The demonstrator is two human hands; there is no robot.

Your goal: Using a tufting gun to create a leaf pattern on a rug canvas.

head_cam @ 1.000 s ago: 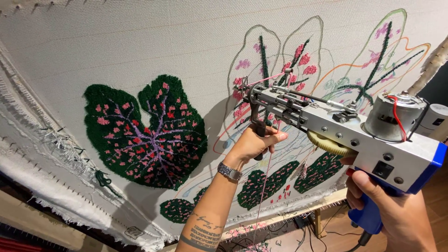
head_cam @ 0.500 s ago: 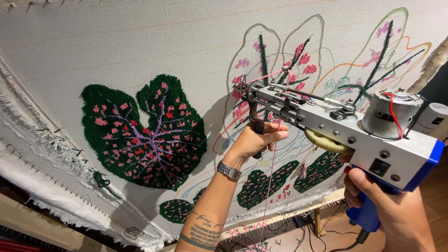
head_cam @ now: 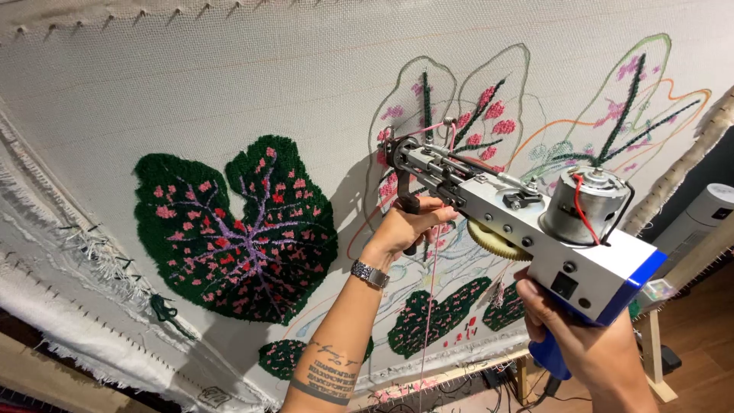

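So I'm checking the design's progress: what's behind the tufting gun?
Behind the tufting gun is the stretched cloth, with outlined leaves partly filled in pink and green. The gun and left hand cover part of the drawing, so that part cannot be seen.

Right hand [head_cam: 592, 344]: wrist cut off at bottom edge, blue grip mostly hidden in palm. Left hand [head_cam: 405, 226] covers front handle. Tufting gun [head_cam: 520, 218] tip vs cloth [head_cam: 229, 84]: contact unclear. Cloth runs past top and left edges.
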